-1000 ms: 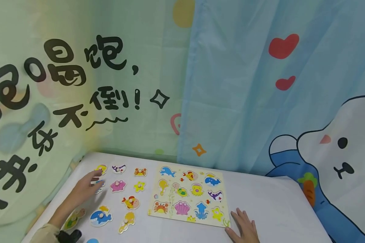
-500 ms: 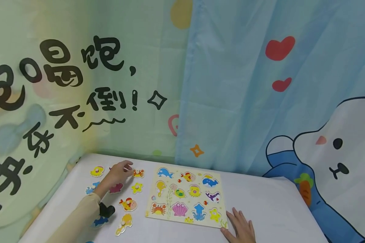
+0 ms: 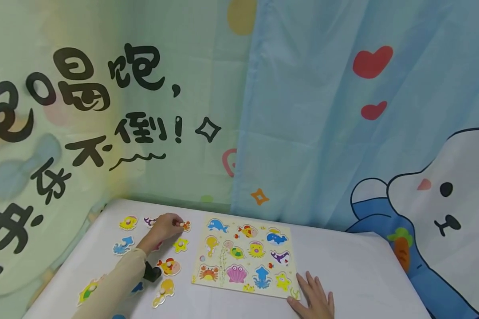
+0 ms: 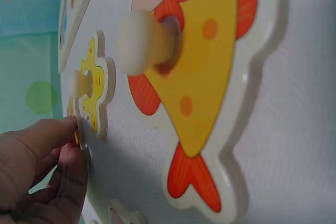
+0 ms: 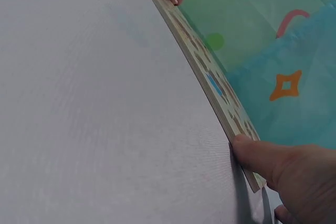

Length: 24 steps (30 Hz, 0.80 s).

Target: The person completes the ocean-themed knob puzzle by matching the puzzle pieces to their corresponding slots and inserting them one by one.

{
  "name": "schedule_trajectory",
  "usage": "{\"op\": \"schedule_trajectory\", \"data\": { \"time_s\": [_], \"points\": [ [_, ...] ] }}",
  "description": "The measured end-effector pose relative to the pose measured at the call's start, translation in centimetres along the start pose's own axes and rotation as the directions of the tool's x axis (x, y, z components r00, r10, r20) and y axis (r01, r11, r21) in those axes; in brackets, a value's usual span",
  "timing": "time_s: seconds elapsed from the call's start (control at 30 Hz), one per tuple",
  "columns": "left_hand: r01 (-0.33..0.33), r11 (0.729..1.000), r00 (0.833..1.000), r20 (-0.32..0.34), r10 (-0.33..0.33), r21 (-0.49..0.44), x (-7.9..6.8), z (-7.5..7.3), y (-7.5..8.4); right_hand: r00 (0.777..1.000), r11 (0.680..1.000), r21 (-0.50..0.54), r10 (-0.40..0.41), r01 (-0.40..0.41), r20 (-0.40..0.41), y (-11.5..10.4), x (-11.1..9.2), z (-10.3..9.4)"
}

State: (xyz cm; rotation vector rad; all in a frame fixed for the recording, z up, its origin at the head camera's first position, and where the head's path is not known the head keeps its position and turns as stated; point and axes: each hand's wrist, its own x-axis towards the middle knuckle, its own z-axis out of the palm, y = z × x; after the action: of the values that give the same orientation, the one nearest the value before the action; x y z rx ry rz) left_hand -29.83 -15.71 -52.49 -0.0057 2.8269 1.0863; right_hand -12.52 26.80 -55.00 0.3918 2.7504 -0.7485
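Observation:
At the back of the left group, my left hand (image 3: 166,228) pinches the crab puzzle piece (image 3: 186,226) between thumb and fingertips; the hand covers part of it. In the left wrist view the thumb and fingers (image 4: 39,153) meet at a sliver of that piece, behind the yellow starfish piece (image 4: 93,85). Large in front of them lies a fish piece (image 4: 202,51) with a round wooden knob. My right hand (image 3: 314,294) lies with fingers spread at the near right corner of the puzzle board (image 3: 245,257). Its thumb (image 5: 262,156) touches the board's edge.
Several knobbed pieces lie left of the board: a yellow octopus (image 3: 128,223), a blue squid (image 3: 123,245), a turtle (image 3: 88,290) and a seahorse (image 3: 164,292). The left sleeve (image 3: 113,285) hides part of a blue whale piece (image 3: 137,288). Curtains (image 3: 295,133) stand behind the white table (image 3: 363,270).
My left hand has moved right, from near the octopus and squid pieces over to the crab piece, and now pinches it. The right hand stays at the board's corner.

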Motion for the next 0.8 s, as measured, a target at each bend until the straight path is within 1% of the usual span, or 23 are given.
{"op": "schedule_trajectory", "data": {
  "time_s": [0.13, 0.37, 0.5, 0.63, 0.8],
  "points": [
    [0.006, 1.000, 1.000, -0.006, -0.006, 0.000, 0.1, 0.2, -0.2, 1.000, 1.000, 0.016, 0.010, -0.010, 0.012, 0.0, -0.2, 0.1],
    [0.011, 1.000, 1.000, 0.002, -0.011, -0.011, 0.3, 0.1, -0.1, 0.999, 1.000, 0.025, -0.012, 0.013, -0.031, -0.2, 0.1, 0.3],
    [0.020, 1.000, 1.000, 0.006, -0.020, -0.007, 0.4, 0.1, -0.1, 0.998, 0.997, 0.050, -0.058, 0.059, -0.023, -0.4, 0.8, -0.1],
    [0.024, 1.000, 1.000, 0.006, -0.024, -0.004, 0.4, 0.2, -0.1, 0.994, 0.992, 0.058, -0.113, 0.113, -0.003, -0.6, 1.7, -1.0],
    [0.014, 1.000, 1.000, 0.006, -0.014, 0.010, 0.4, 0.1, 0.0, 0.989, 0.987, 0.070, -0.145, 0.144, 0.009, -0.7, 2.4, -1.5]
  ]
}}
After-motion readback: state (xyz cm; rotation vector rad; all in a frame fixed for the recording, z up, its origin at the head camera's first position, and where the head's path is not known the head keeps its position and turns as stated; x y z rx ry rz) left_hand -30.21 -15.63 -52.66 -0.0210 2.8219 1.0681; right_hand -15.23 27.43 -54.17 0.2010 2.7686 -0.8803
